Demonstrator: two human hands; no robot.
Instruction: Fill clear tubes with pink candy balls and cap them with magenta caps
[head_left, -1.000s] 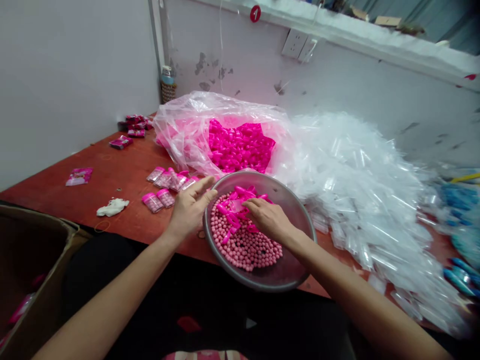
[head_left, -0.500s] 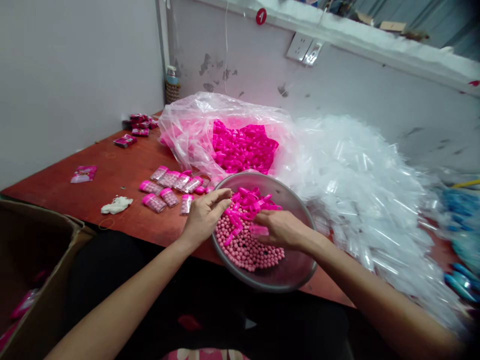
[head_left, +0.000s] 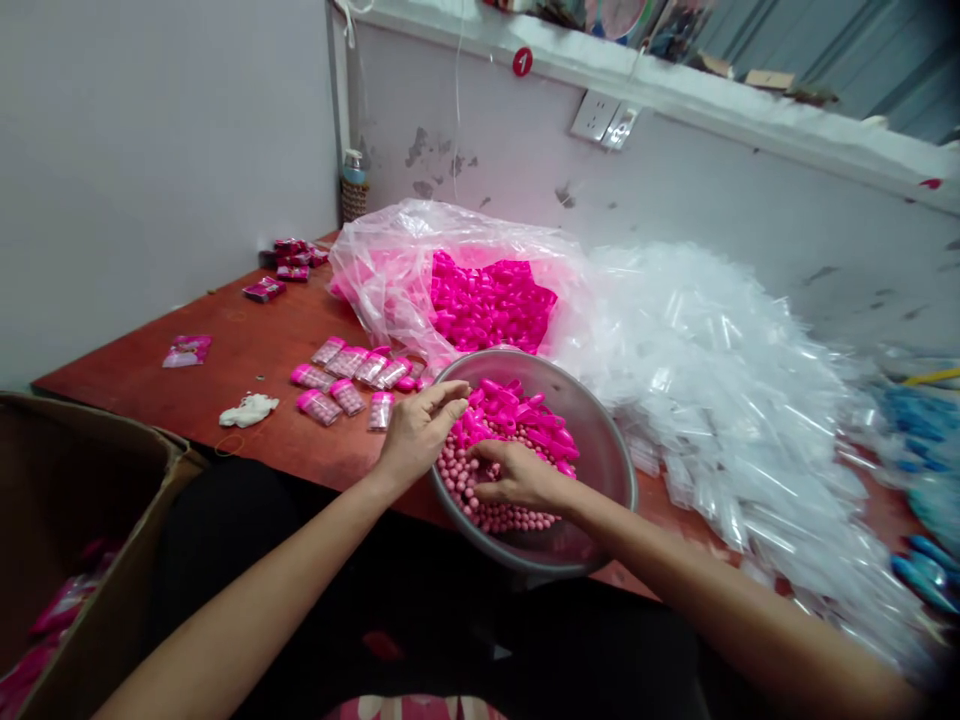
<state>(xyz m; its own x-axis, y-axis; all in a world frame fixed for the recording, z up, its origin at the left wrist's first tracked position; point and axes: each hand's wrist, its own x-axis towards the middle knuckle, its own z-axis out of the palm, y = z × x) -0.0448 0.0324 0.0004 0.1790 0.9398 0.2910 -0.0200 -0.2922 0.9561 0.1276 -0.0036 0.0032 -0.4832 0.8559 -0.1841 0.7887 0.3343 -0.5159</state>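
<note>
A metal bowl (head_left: pixel 607 510) at the table's front edge holds small pink beads (head_left: pixel 499 518) with bright pink plastic pieces (head_left: pixel 536 420) heaped on its far side. My left hand (head_left: pixel 420 428) is at the bowl's left rim, thumb and fingers curved close together; what it holds, if anything, is hidden. Over the beads inside the bowl is my right hand (head_left: pixel 517 474), its thumb and fingers apart with beads showing between them. Left of the bowl lie several small clear containers with pink caps (head_left: pixel 346 397), filled with beads.
Behind the bowl an open plastic bag (head_left: pixel 382 235) holds many pink pieces (head_left: pixel 491 305). Clear plastic tubes (head_left: pixel 720 400) are piled at right. Dark pink packets (head_left: pixel 291 262) and a white crumpled item (head_left: pixel 249 410) lie at left. A cardboard box (head_left: pixel 142 510) stands at lower left.
My right hand has moved left and down to the beads, and the pink piece near its fingers is gone from there. Pink pieces now spread farther right. The view has shifted slightly.
</note>
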